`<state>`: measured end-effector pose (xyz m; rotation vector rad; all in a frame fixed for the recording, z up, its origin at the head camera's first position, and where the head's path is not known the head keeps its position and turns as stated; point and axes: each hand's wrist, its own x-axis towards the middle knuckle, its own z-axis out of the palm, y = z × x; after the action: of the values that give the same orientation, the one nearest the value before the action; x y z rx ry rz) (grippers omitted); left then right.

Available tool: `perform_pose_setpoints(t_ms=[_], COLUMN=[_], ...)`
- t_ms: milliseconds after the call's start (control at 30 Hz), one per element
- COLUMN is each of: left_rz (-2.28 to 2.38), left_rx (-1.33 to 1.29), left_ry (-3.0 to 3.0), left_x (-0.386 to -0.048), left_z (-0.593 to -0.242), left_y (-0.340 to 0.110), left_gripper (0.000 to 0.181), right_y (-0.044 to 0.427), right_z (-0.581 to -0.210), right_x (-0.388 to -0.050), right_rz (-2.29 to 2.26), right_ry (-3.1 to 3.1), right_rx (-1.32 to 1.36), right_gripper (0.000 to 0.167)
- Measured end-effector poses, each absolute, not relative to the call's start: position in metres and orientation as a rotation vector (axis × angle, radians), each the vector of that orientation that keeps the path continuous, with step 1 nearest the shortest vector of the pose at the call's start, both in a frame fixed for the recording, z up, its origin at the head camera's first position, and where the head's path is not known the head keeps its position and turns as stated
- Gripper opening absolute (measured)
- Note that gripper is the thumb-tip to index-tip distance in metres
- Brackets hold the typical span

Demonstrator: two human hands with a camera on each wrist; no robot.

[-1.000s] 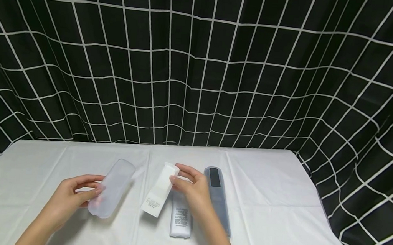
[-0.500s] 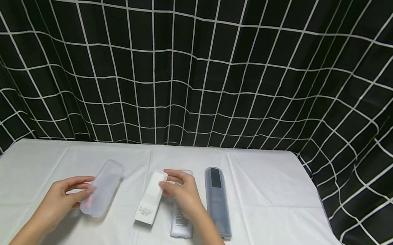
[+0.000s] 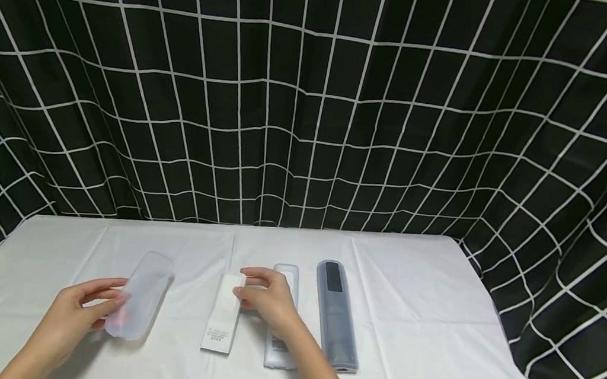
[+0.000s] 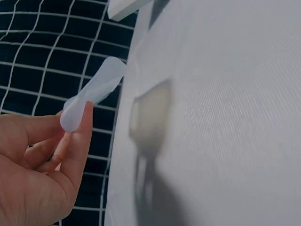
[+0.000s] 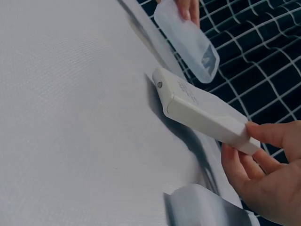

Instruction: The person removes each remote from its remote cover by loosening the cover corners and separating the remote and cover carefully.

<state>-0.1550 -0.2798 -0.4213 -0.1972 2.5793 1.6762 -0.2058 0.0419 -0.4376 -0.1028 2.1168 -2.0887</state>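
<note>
My left hand point(image 3: 71, 317) pinches the edge of a translucent plastic remote cover point(image 3: 141, 293), tilted above the table; in the left wrist view it looks thin and hollow. My right hand point(image 3: 270, 303) holds a white remote control point(image 3: 222, 320) at its far end, between thumb and fingers. The printed back of that remote faces up. In the right wrist view, a small round emitter shows on the end of the white remote point(image 5: 202, 110). Cover and remote are apart. Under my right forearm lies another white remote in a clear cover point(image 3: 278, 360), partly hidden.
A dark grey-blue remote in a translucent cover point(image 3: 338, 323) lies right of my right forearm. White cloth point(image 3: 430, 342) covers the table. Behind it hangs a black curtain point(image 3: 309, 112) with a white grid.
Both hands have moved left, the left with the cover and the right with the white remote. The remote has come lower. More of the dark remote on the right now shows.
</note>
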Motion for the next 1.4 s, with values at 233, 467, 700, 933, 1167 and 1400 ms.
perform_pose_setpoints(t_ms=[233,467,700,933,1167,1400], left_rz=[1.726,1.689,1.696,1.632,1.61,1.596], left_rx=[-0.23,-0.272,-0.308,-0.428,-0.472,-0.452], left_ry=[2.528,2.522,2.485,2.453,2.443,2.442], left_x=[-0.151,-0.149,-0.148,-0.149,-0.148,-0.147], left_z=[-0.428,-0.43,-0.432,-0.437,-0.443,-0.446], left_y=[-0.295,-0.308,-0.325,-0.345,-0.359,-0.373], left_gripper=[0.024,0.031,0.022,0.042,0.049,0.039], right_y=[0.036,0.033,0.031,0.028,0.025,0.024], right_z=[-0.44,-0.439,-0.441,-0.443,-0.445,-0.446], right_x=[-0.206,-0.207,-0.21,-0.213,-0.216,-0.216], right_rz=[-2.05,-1.972,-1.936,-1.879,-1.808,-1.767], right_ry=[2.144,2.158,2.209,2.299,2.36,2.397], right_rx=[-0.081,-0.1,-0.142,-0.143,-0.155,-0.137], right_gripper=[0.042,0.04,0.038,0.036,0.035,0.032])
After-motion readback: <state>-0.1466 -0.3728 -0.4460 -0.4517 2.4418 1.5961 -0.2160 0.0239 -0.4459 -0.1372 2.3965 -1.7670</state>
